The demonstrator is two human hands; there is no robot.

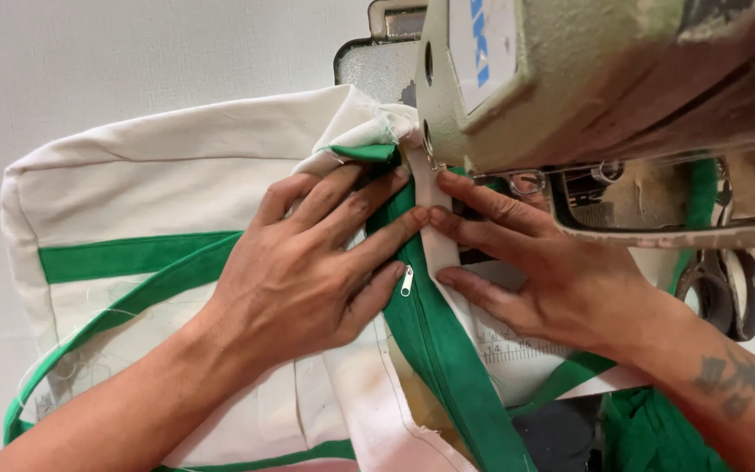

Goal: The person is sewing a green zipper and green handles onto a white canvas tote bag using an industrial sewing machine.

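With the left hand [308, 271] and right hand [561, 280] spread flat, fingertips pressing the green zipper strip [439, 341] of the cream bag [159, 192] beneath the sewing machine [587, 79], fingers could slip toward the needle, or fabric could bunch.

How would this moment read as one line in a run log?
left hand: flat on green zipper tape | right hand: pressing cream canvas bag | pale green sewing machine: just behind fingertips
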